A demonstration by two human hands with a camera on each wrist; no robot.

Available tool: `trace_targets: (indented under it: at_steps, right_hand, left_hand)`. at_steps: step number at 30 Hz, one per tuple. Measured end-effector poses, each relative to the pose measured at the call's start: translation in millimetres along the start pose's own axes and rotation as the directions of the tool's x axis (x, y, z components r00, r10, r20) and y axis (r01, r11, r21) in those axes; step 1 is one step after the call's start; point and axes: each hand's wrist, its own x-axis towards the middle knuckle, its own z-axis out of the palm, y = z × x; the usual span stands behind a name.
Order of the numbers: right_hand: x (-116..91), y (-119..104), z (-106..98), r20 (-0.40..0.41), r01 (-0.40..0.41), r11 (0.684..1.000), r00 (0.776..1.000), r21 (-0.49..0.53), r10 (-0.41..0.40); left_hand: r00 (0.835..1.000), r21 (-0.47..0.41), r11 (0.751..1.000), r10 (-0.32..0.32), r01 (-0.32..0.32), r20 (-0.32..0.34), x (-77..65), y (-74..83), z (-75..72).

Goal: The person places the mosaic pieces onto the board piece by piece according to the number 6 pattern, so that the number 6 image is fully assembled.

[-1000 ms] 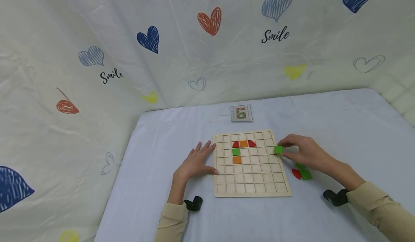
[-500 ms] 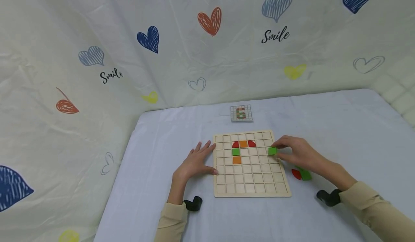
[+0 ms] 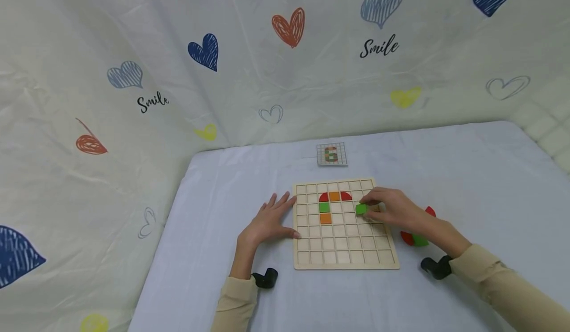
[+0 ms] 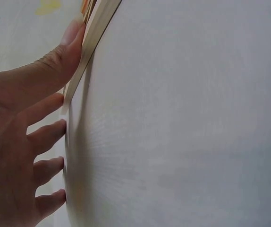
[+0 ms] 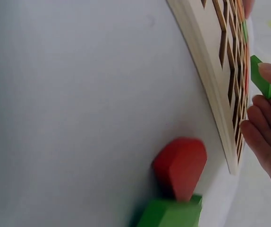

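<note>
A wooden grid board (image 3: 346, 261) lies on the white-covered table. Set in its cells are two red quarter-round pieces (image 3: 346, 196), two orange squares (image 3: 326, 218) and a green square (image 3: 324, 207). Between thumb and fingertips my right hand (image 3: 394, 207) pinches a green square tile (image 3: 361, 209), held over the board's right half; in the right wrist view the tile (image 5: 261, 78) is tilted above the grid. My left hand (image 3: 267, 222) rests spread at the board's left edge, its thumb and a fingertip touching the rim. In the left wrist view the thumb (image 4: 55, 64) lies against the wooden edge (image 4: 95, 35).
Loose red pieces (image 3: 407, 238) and a green piece (image 3: 420, 240) lie right of the board, partly hidden under my right forearm. Behind the board is a small card (image 3: 331, 154) printed with a coloured grid pattern. A heart-printed cloth (image 3: 240, 79) hangs at the back.
My right hand has moved left with the green tile, from the board's right edge to over its cells. Another red piece now shows beyond the forearm. The left hand has stayed put.
</note>
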Motion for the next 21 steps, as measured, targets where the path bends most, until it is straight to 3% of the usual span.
trace_targets:
  at_steps: [21]
  right_hand:
    - [25, -14, 18, 0.088, 0.046, 0.999, 0.995, 0.018, -0.047]
  left_hand:
    - [1.000, 0.011, 1.000, 0.001, -0.001, 0.000, 1.5, -1.4, -0.1]
